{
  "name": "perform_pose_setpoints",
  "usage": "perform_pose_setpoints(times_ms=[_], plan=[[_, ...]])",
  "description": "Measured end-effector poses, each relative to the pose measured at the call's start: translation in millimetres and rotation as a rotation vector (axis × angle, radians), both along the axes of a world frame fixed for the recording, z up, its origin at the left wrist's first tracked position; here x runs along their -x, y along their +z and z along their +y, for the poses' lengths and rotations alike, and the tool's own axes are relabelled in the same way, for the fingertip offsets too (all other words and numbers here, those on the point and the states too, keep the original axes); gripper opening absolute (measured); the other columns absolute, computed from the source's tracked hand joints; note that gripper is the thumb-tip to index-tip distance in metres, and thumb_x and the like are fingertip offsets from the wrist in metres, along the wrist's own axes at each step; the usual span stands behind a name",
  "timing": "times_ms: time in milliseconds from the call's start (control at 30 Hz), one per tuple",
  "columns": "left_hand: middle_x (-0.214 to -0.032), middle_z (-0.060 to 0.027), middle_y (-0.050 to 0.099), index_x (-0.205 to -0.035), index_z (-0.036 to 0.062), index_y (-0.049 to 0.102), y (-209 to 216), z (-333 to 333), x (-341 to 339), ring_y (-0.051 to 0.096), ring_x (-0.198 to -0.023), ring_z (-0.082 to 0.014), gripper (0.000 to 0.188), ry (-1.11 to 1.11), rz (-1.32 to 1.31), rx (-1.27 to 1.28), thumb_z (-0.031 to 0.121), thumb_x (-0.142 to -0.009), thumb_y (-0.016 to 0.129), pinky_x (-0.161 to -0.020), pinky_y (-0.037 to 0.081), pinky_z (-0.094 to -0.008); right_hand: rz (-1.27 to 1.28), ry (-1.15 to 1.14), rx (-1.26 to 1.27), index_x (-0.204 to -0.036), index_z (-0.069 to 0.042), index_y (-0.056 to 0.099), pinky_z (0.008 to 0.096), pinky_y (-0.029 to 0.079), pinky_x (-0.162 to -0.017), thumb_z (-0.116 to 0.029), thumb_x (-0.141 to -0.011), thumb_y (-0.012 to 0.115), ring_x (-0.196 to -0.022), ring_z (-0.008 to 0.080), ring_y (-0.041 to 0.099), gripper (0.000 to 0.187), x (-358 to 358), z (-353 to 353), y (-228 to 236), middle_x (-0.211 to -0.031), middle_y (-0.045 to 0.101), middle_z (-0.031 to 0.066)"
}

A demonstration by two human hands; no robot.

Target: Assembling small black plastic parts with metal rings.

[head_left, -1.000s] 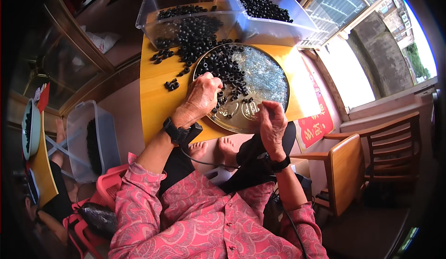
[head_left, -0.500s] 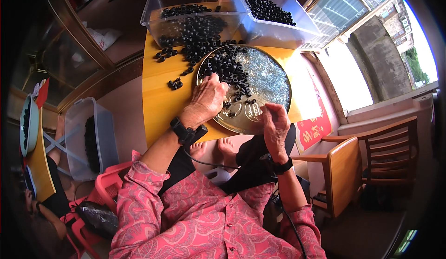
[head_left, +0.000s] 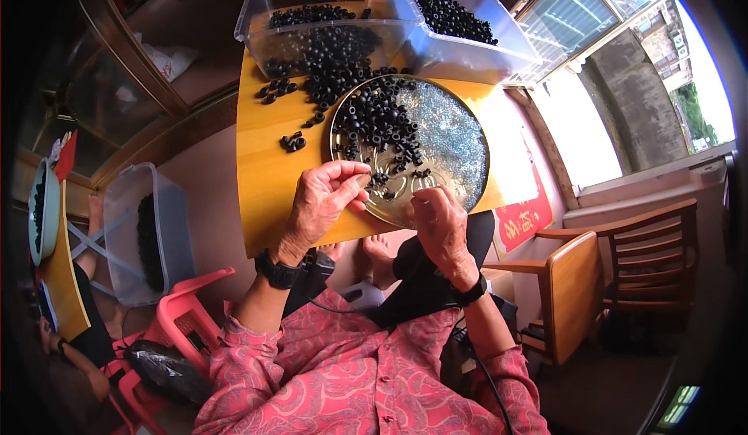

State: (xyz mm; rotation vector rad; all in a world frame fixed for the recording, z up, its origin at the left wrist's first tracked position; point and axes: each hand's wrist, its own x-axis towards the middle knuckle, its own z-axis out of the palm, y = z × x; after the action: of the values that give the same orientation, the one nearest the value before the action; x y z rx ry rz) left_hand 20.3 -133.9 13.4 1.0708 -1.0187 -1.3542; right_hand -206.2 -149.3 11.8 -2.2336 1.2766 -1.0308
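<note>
Two bare hands are seen at the near rim of a round metal tray (head_left: 460, 143) that lies on a yellow board (head_left: 261, 174). The left hand (head_left: 323, 201) is placed at about seven o'clock of the tray, its fingers curled together with thumb and fingertips pinched; something small and dark seems to be held there, though it cannot be told for sure. The right hand (head_left: 438, 224) is rested at six o'clock on the rim, fingers bent toward the tray floor; whether anything is gripped cannot be told. Small black rings (head_left: 378, 119) are heaped on the tray from nine to twelve o'clock, and more are spilled over the board toward eleven o'clock. Beyond the tray, at twelve o'clock, two clear plastic tubs (head_left: 467, 26) holding further black rings are set side by side. A wooden chair (head_left: 623, 271) is seen at four o'clock.
</note>
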Motion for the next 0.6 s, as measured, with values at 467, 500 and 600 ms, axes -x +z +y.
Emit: perform_pose_setpoints(times_ms=[467,500,600], plan=[[-0.099,-0.0084,0.069,-0.117,-0.003,0.062,-21.2,52.8,22.4,0.068,-0.08,-0.0111,0.024,-0.097,0.331,-0.155,0.012,-0.1,0.057,-0.07,0.058,-0.0235,0.291,-0.332,0.1,-0.098,-0.012,0.063,0.0457,0.049,-0.064,-0.011,-0.09,0.061,-0.078,0.0359,0.063,0.009,25.4,-30.8,1.6,-0.093,0.059,0.0127],[-0.099,-0.0084,0.069,-0.117,-0.003,0.062,-20.2,52.9,23.4,0.068,-0.08,-0.0111,0.024,-0.097,0.334,-0.155,0.012,-0.1,0.057,-0.07,0.058,-0.0235,0.293,-0.331,0.101,-0.098,-0.012,0.063,0.0457,0.049,-0.064,-0.011,-0.09,0.061,-0.078,0.0359,0.063,0.009,26.1,-34.6,0.9,-0.093,0.059,0.0127],[-0.098,-0.0085,0.069,-0.112,-0.003,0.064,-17.9,52.8,26.7,0.065,-0.076,-0.0107,0.02,-0.07,0.38,-0.194,0.01,-0.098,0.06,-0.067,0.056,-0.0245,0.326,-0.333,0.113,-0.101,-0.013,0.064,0.0452,0.049,-0.064,-0.012,-0.089,0.062,-0.08,0.0349,0.063,0.012,26.9,-43.6,-1.9,-0.095,0.059,0.0122]])
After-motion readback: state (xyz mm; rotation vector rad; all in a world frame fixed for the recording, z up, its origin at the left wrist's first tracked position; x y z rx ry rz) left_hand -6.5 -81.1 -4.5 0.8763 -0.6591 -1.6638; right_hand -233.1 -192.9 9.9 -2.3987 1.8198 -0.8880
